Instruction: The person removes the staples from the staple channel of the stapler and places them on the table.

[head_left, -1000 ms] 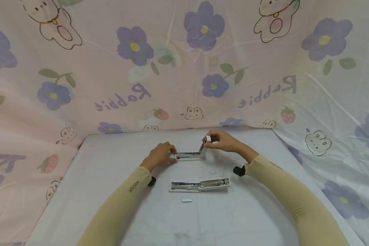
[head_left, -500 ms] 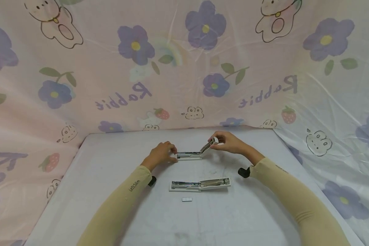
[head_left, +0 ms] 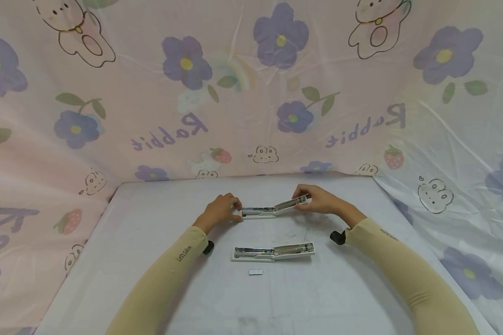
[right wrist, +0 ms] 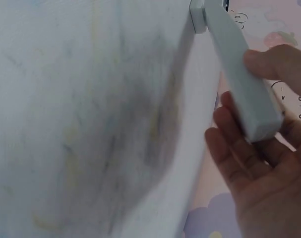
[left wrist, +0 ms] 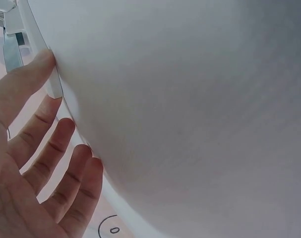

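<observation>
Wrist views crop the stapler (head_left: 272,209) and blur the table (head_left: 151,260). It lies mid-table, long axis left-right, its arm slightly raised rightward. Left hand (head_left: 219,211) pinches its base end; right hand (head_left: 320,201) pinches its arm tip.

White stapler (head_left: 272,210), hinged open: base flat on the surface, metal staple channel exposed; top arm tilted up slightly toward the right, its free end raised just above the surface, at the far centre.

Second stapler (head_left: 273,251) between both forearms
</observation>
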### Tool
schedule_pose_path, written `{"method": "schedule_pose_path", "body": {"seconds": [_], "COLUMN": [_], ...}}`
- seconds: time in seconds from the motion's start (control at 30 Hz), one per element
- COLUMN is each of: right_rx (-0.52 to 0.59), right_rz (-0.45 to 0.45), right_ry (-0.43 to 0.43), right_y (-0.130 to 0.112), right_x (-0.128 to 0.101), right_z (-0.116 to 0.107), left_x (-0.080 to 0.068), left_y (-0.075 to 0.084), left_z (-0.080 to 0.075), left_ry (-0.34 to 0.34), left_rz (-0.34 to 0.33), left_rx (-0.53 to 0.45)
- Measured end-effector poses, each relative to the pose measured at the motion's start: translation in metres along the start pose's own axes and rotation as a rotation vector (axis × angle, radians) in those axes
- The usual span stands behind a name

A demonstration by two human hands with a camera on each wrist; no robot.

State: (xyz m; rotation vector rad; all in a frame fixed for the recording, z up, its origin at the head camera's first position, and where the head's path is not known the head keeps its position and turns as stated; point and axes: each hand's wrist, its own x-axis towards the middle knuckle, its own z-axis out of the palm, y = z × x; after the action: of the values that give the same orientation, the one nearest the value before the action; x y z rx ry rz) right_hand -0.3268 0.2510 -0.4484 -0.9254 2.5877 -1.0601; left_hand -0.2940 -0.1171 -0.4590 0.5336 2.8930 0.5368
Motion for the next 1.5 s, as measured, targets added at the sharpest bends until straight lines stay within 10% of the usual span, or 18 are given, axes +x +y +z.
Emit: {"method": "schedule_pose_path", "body": {"seconds": [0.5,1.5], "right_rx": [-0.103,-0.108], "right_rz": [0.069,-0.098], "right_ry": [-0.106,-0.085], "right_y": [-0.007,-0.064], "right_x": [0.008,0.058], "right_z": [0.005,0.045], "left_x": [-0.001,0.001], "left_y": [0.006,0.003], "left_z": [0.0,0.004], "left_ry": [0.002,0.007], "left_rz": [-0.02,-0.034], "left_rx": [-0.009,0.01]}}
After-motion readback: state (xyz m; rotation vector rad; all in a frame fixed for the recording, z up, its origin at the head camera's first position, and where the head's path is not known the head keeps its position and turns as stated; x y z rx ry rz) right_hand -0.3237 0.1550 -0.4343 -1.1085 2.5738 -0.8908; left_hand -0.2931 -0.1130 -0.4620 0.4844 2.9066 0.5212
